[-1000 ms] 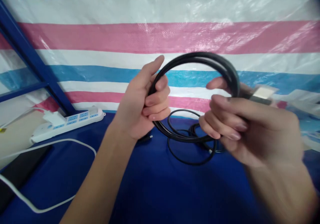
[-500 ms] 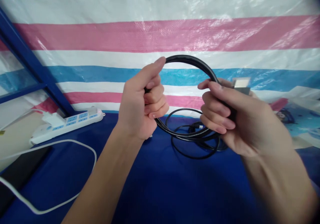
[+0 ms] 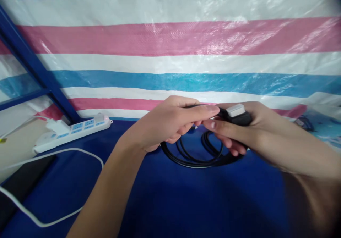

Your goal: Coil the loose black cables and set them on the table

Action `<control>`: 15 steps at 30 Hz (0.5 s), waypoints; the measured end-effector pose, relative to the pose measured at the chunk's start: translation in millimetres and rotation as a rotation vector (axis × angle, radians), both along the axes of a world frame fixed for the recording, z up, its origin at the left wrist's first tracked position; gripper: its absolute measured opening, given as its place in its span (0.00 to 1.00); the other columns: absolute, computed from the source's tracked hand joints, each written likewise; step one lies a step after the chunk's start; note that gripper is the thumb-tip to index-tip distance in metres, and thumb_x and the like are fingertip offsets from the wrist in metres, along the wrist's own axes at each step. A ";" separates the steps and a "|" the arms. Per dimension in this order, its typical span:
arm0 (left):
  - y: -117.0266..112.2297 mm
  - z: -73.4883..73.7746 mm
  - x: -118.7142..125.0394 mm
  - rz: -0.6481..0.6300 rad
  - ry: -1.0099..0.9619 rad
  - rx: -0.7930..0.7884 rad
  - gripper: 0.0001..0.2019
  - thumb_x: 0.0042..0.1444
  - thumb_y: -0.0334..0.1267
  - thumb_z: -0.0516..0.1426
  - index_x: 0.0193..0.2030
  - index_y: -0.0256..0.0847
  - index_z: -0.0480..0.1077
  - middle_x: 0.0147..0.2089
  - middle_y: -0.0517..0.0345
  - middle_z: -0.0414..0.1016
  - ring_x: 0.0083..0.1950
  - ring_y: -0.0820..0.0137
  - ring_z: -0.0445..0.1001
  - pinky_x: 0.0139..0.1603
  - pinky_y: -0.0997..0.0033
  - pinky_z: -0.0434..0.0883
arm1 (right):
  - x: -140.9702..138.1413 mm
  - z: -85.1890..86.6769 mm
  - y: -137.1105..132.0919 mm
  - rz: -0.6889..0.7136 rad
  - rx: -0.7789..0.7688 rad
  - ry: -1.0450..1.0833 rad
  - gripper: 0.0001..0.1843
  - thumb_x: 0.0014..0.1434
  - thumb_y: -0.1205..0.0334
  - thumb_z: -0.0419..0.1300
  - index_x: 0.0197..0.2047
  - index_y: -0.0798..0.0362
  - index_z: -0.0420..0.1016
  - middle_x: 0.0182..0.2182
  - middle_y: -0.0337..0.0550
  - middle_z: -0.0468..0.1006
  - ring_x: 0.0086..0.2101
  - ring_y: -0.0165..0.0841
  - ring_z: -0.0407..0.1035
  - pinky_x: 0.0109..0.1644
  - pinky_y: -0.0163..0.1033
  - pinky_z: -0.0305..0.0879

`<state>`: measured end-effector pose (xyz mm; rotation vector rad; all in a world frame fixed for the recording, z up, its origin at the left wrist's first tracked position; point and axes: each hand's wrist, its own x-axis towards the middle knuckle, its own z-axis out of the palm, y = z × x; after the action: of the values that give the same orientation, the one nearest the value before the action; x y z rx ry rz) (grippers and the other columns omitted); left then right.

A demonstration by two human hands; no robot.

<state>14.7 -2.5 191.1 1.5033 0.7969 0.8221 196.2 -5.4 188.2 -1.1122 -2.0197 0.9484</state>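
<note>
A thick black cable [image 3: 183,164] is wound into a coil in front of me, its lower loops hanging over the blue tabletop. My left hand [image 3: 166,122] is closed on the upper left of the coil, its thumb lying along the black strand. Close against it, my right hand [image 3: 250,128] grips the right side of the same coil. A black plug with a pale rectangular end [image 3: 236,110] sticks up above the right thumb. Fingers hide part of the coil. Behind the hands lies a thinner black cable [image 3: 206,138] with a small plug, partly covered.
On the left of the blue table [image 3: 186,202] is a white power strip [image 3: 87,126] with a white adapter [image 3: 58,126] in it. A white cord [image 3: 90,152] loops over a dark flat object [image 3: 26,181]. Striped plastic sheeting [image 3: 170,36] hangs behind; a bluish plastic package [image 3: 317,122] sits at right.
Both hands have moved lower and closer together, almost touching. The coil was held up as a wide arc and now sits lower, partly covered by the fingers.
</note>
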 end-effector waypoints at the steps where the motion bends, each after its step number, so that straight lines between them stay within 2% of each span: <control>1: 0.5 -0.9 2.3 0.017 0.006 0.021 0.16 0.53 0.46 0.58 0.22 0.38 0.62 0.18 0.66 0.47 0.16 0.85 0.43 0.14 0.82 0.41 | 0.9 0.4 0.6 -0.022 0.056 -0.015 0.17 0.55 0.55 0.61 0.21 0.56 0.68 0.16 0.39 0.67 0.16 0.23 0.61 0.15 0.27 0.53; 4: 2.7 -4.3 7.0 0.058 0.052 0.101 0.18 0.54 0.47 0.56 0.21 0.38 0.61 0.18 0.66 0.48 0.16 0.86 0.42 0.14 0.83 0.43 | 1.2 0.7 1.6 -0.029 0.139 -0.030 0.16 0.55 0.56 0.60 0.20 0.56 0.68 0.15 0.39 0.68 0.16 0.23 0.62 0.15 0.27 0.53; 7: 3.9 -5.7 7.2 0.072 0.100 0.157 0.18 0.54 0.48 0.55 0.20 0.37 0.62 0.18 0.66 0.52 0.16 0.86 0.43 0.15 0.82 0.44 | -1.8 -0.4 1.0 -0.014 0.131 0.028 0.13 0.55 0.60 0.60 0.22 0.56 0.68 0.12 0.33 0.61 0.13 0.19 0.53 0.13 0.26 0.48; 10: 3.4 -3.9 3.4 0.071 0.147 0.219 0.16 0.56 0.44 0.54 0.21 0.37 0.64 0.19 0.65 0.54 0.17 0.85 0.47 0.17 0.80 0.46 | -4.8 -1.7 0.3 0.032 0.138 0.031 0.03 0.55 0.67 0.58 0.31 0.54 0.73 0.17 0.32 0.65 0.15 0.18 0.51 0.16 0.25 0.49; 13: 2.1 -1.5 -0.6 -0.024 0.170 0.237 0.10 0.55 0.40 0.55 0.25 0.39 0.68 0.20 0.65 0.57 0.19 0.83 0.52 0.19 0.79 0.50 | -5.4 -2.7 1.2 0.043 0.112 -0.023 0.17 0.53 0.71 0.57 0.46 0.49 0.73 0.26 0.34 0.73 0.18 0.19 0.55 0.17 0.25 0.51; 15: 1.1 -2.1 0.0 -0.094 0.171 0.213 0.08 0.54 0.41 0.57 0.29 0.40 0.70 0.22 0.65 0.60 0.20 0.82 0.54 0.19 0.78 0.51 | -5.3 -4.1 2.6 0.043 0.109 -0.054 0.20 0.53 0.70 0.57 0.49 0.48 0.72 0.29 0.35 0.75 0.21 0.22 0.60 0.18 0.26 0.54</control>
<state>14.7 -1.3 189.0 1.8054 0.7754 0.7327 191.0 -2.8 184.1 -1.0493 -2.1205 0.8265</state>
